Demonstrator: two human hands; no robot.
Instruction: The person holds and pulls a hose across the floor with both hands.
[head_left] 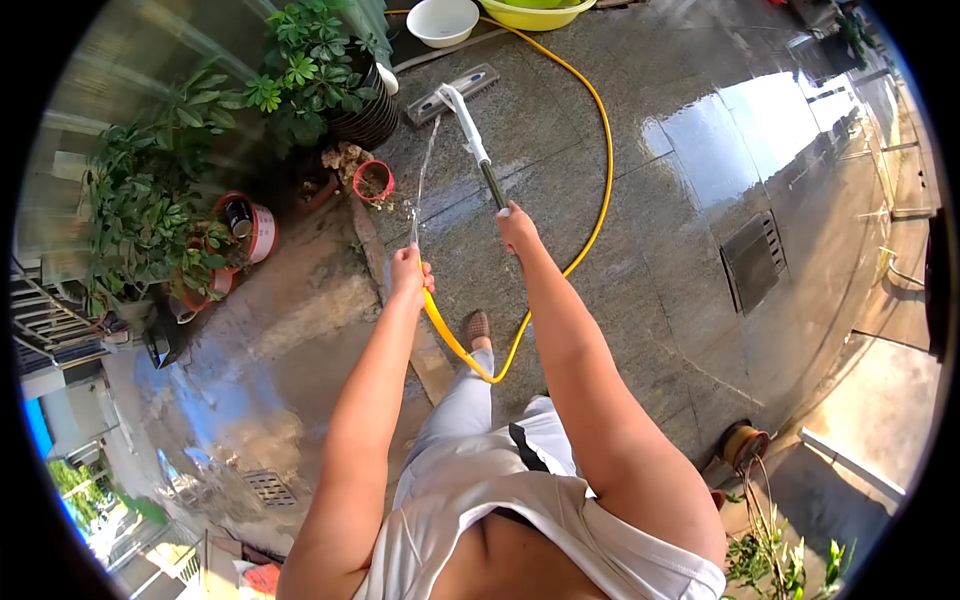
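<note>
My left hand (408,272) is closed around the end of a yellow hose (445,330). A thin stream of water (428,165) runs from it toward the mop. In my right hand (516,228) is the dark handle of a flat mop (468,122), whose white lower part leads to a grey, wide head (455,95) resting on the wet paving. The hose hangs in a loop near my legs, then curves away over the ground to the far side. One foot in a brown patterned shoe (478,327) shows beneath the hose.
Potted plants (370,110) and a small red pot (374,180) line the left side. A white basin (443,22) and a yellow-green tub (535,14) stand beyond the mop. A drain cover (755,262) lies to the right, with a brown pot (744,443) at lower right.
</note>
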